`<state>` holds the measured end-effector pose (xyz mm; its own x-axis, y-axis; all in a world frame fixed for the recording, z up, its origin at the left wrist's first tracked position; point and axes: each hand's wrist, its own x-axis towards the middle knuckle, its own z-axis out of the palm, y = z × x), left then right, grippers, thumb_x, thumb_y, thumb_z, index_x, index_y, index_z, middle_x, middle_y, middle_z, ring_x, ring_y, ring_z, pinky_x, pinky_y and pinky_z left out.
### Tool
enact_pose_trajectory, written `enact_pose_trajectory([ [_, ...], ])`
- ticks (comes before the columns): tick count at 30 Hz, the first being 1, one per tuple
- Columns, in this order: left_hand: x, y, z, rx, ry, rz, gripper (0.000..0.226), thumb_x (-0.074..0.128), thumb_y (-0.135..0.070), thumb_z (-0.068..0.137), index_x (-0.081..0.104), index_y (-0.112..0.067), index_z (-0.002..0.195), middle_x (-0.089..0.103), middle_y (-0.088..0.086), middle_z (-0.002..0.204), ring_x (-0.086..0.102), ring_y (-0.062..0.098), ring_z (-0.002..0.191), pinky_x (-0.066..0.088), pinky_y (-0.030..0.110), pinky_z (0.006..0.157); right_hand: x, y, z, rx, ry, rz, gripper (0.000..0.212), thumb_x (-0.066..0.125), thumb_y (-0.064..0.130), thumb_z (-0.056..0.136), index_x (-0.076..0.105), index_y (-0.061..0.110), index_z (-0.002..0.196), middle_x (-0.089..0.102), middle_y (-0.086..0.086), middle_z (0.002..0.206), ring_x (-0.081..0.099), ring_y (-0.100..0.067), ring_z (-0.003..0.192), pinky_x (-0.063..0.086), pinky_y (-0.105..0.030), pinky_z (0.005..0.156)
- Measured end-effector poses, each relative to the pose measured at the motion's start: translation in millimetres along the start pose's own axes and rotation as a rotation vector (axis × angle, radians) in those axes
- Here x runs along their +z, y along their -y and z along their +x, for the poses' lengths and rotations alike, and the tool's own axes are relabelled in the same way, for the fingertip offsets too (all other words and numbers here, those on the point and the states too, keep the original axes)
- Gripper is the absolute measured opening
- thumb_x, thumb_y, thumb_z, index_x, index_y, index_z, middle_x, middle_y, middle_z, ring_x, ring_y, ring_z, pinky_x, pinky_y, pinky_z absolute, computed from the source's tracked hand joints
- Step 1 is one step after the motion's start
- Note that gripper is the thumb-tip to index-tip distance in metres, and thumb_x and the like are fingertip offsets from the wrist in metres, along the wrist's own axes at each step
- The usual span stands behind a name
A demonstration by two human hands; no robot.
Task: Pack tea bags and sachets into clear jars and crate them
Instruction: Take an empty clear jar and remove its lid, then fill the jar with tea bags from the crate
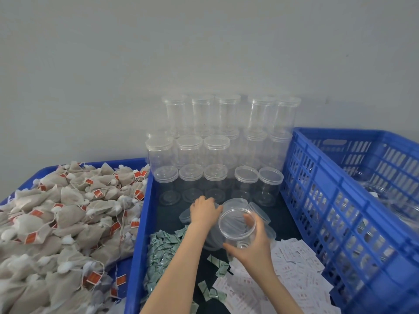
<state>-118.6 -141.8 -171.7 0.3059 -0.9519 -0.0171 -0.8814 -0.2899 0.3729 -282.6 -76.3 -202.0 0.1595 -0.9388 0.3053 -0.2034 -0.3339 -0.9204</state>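
My right hand [251, 243] grips an open, empty clear jar [237, 225], tilted with its mouth toward me, above the middle blue tray [138, 223]. My left hand [204, 211] rests palm down on a loose clear lid [184, 216] just left of the jar. Beige tea bags [56, 223] with red tags fill the left tray. Green sachets [161, 250] lie piled at the middle tray's left side. White sachets [294, 268] with red print spread along its right side.
Stacked lidded clear jars [215, 143] stand against the grey wall at the back of the middle tray. A blue slatted crate [340, 211] on the right holds several clear jars. More loose lids [260, 211] lie behind the held jar.
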Motion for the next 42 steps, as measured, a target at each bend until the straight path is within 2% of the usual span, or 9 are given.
enact_pose_trajectory([
  [2,-12.1,-1.5,-1.3,0.031,-0.004,0.0,0.047,0.046,-0.039,0.096,0.051,-0.014,0.136,0.046,0.012,0.138,0.043,0.029,0.127,0.035,0.041,0.105,6.1,6.7,2.0,0.01,0.01,0.013,0.088,0.087,0.041,0.047,0.046,0.043,0.125,0.056,0.024,0.125,0.05,0.009,0.119,0.041,-0.006,0.09],
  [7,-66.4,-1.3,-7.4,0.072,-0.104,0.014,0.037,0.051,-0.032,0.095,0.058,-0.011,0.124,0.057,0.012,0.125,0.053,0.03,0.115,0.047,0.043,0.094,21.9,24.7,11.6,0.046,0.03,0.067,0.083,0.094,0.023,0.053,0.047,0.039,0.119,0.059,0.015,0.12,0.056,-0.004,0.112,0.044,-0.022,0.09],
  [11,-112.6,27.2,-16.4,0.035,-0.252,0.028,0.031,0.047,-0.029,0.095,0.062,-0.014,0.119,0.064,0.009,0.115,0.06,0.026,0.102,0.049,0.038,0.083,38.1,39.1,10.6,0.03,0.093,0.119,0.085,0.096,0.011,0.059,0.046,0.032,0.125,0.058,0.016,0.121,0.054,0.008,0.109,0.041,-0.005,0.08],
  [17,-132.7,123.0,-30.2,-0.229,-0.449,0.089,0.018,0.046,-0.015,0.096,0.061,-0.011,0.103,0.066,0.01,0.099,0.061,0.025,0.083,0.043,0.032,0.064,62.2,57.2,-11.8,-0.007,0.216,0.139,0.086,0.097,0.016,0.056,0.046,0.037,0.122,0.057,0.017,0.123,0.053,0.008,0.113,0.04,-0.006,0.088],
  [22,-112.0,191.8,-40.1,-0.315,-0.289,0.301,0.028,0.045,-0.011,0.096,0.056,-0.012,0.122,0.063,0.01,0.12,0.06,0.028,0.107,0.047,0.035,0.085,77.2,65.7,-29.3,-0.026,0.285,0.126,0.084,0.096,0.022,0.057,0.046,0.042,0.121,0.057,0.019,0.122,0.051,0.013,0.112,0.038,-0.004,0.087],
  [28,-102.1,212.8,-43.7,-0.237,-0.318,0.5,0.025,0.049,-0.012,0.092,0.07,-0.021,0.102,0.069,0.002,0.104,0.061,0.023,0.103,0.045,0.033,0.088,84.5,67.9,-41.0,-0.015,0.321,0.11,0.087,0.096,0.02,0.058,0.046,0.034,0.128,0.055,0.014,0.126,0.05,0.007,0.117,0.039,-0.005,0.088],
  [36,-121.2,206.2,-58.7,-0.272,-0.499,-0.014,0.025,0.047,-0.021,0.094,0.067,-0.017,0.08,0.063,0.0,0.075,0.062,0.019,0.069,0.05,0.029,0.059,88.6,70.5,-44.0,-0.004,0.352,0.086,0.093,0.097,0.018,0.059,0.043,0.03,0.133,0.055,0.016,0.127,0.05,0.007,0.117,0.038,-0.004,0.088],
  [40,-144.2,190.6,-70.1,-0.201,-0.561,-0.305,0.023,0.051,-0.018,0.093,0.065,-0.007,0.079,0.066,0.01,0.072,0.059,0.019,0.062,0.048,0.03,0.06,92.4,72.0,-43.6,0.008,0.356,0.103,0.09,0.096,0.022,0.057,0.043,0.04,0.128,0.054,0.019,0.126,0.049,0.007,0.117,0.038,-0.007,0.088],
  [42,-158.5,179.0,-78.9,-0.144,-0.585,-0.37,0.016,0.052,-0.014,0.092,0.065,-0.007,0.085,0.069,0.012,0.081,0.062,0.021,0.071,0.047,0.028,0.065,95.2,73.2,-44.2,0.019,0.358,0.107,0.087,0.095,0.025,0.056,0.043,0.045,0.122,0.054,0.02,0.124,0.049,0.009,0.116,0.038,-0.007,0.086],
])
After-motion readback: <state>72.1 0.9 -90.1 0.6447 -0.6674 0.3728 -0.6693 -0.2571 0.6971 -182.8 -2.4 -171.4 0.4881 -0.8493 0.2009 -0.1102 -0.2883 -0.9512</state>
